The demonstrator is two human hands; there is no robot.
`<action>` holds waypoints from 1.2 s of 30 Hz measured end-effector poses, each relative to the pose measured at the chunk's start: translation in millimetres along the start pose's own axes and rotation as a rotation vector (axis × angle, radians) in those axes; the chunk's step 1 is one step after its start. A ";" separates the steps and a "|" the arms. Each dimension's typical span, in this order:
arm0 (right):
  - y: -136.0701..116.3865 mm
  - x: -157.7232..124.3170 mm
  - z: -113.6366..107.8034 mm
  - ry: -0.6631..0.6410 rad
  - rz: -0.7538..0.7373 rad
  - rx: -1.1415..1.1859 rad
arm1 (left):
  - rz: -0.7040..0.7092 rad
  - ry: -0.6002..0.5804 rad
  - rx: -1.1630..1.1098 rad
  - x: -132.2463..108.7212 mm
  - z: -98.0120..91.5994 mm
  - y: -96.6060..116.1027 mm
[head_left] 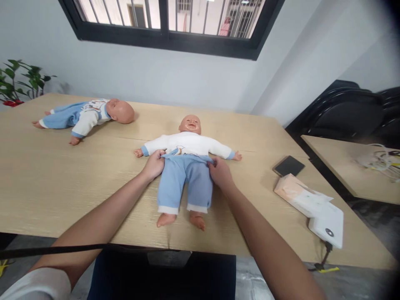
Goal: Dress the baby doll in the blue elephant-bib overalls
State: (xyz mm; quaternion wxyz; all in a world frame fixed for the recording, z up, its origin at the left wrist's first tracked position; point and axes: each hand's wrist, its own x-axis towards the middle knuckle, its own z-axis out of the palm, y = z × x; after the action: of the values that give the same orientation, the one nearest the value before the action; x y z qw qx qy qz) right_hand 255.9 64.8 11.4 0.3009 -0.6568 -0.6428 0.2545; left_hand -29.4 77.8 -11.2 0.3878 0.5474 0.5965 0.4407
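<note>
A baby doll point(191, 125) lies on its back on the table in front of me, head away from me and arms spread wide. It wears a white long-sleeved top point(196, 143) with blue cuffs and light blue pants point(175, 179) with white hems; both feet stick out. My left hand point(154, 164) pinches the waistband at its left side. At the opposite side, my right hand point(220, 171) is closed on the same waistband. Between them the waistband is stretched across the doll's belly, over the lower part of the top's printed picture.
A second doll point(121, 111) in similar clothes lies at the back left of the wooden table point(78, 183). On the right are a dark phone point(288, 166), a tissue pack point(293, 192) and a white device point(328, 225) with a cable. Black chairs point(343, 108) stand beyond.
</note>
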 end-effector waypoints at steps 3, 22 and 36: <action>2.2 4.7 4.3 0.055 0.076 -0.064 | 0.008 0.062 0.069 6.0 0.2 6.0; -20.5 14.5 -8.1 -0.110 -0.242 0.277 | 0.148 -0.295 0.360 11.0 -5.9 60.1; -14.0 38.5 -30.3 0.041 -0.240 0.199 | 0.344 -0.365 0.024 23.2 -12.3 78.1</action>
State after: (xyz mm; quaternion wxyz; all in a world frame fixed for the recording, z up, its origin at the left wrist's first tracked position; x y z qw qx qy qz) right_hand 269.8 101.0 44.4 0.4059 -0.5471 -0.6821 0.2658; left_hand -19.0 100.6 67.3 0.4017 0.7161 0.4197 0.3869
